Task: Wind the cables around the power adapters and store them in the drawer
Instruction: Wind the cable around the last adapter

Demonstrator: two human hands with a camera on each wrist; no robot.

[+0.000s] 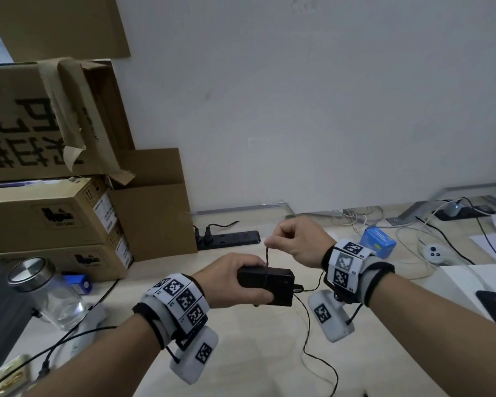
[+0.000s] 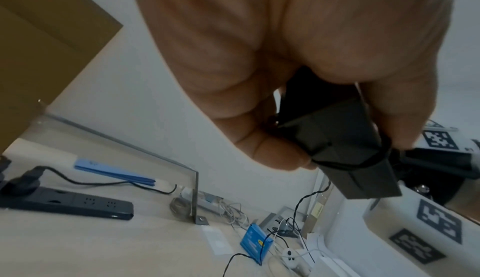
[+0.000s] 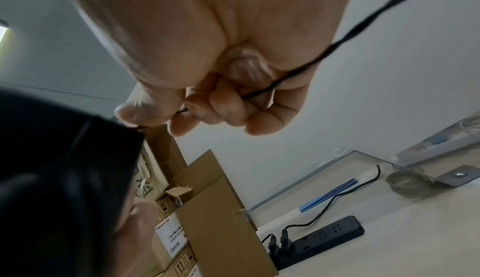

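A black power adapter (image 1: 272, 285) is held above the desk by my left hand (image 1: 235, 279), whose fingers and thumb wrap round its left end. Its thin black twisted cable (image 1: 308, 330) crosses the adapter body once and rises to my right hand (image 1: 292, 239), which pinches it between thumb and forefinger just above the adapter. The rest of the cable hangs down in loops toward the desk's front edge. The left wrist view shows the adapter (image 2: 345, 148) with the cable (image 2: 363, 164) round it. In the right wrist view the cable (image 3: 337, 43) runs through the curled fingers (image 3: 228, 109). No drawer is visible.
Stacked cardboard boxes (image 1: 49, 167) stand at the left, with a glass jar (image 1: 46, 290) in front. A black power strip (image 1: 229, 239) lies by the wall. A blue box (image 1: 377, 242), a white controller (image 1: 433, 250) and loose white cables lie to the right.
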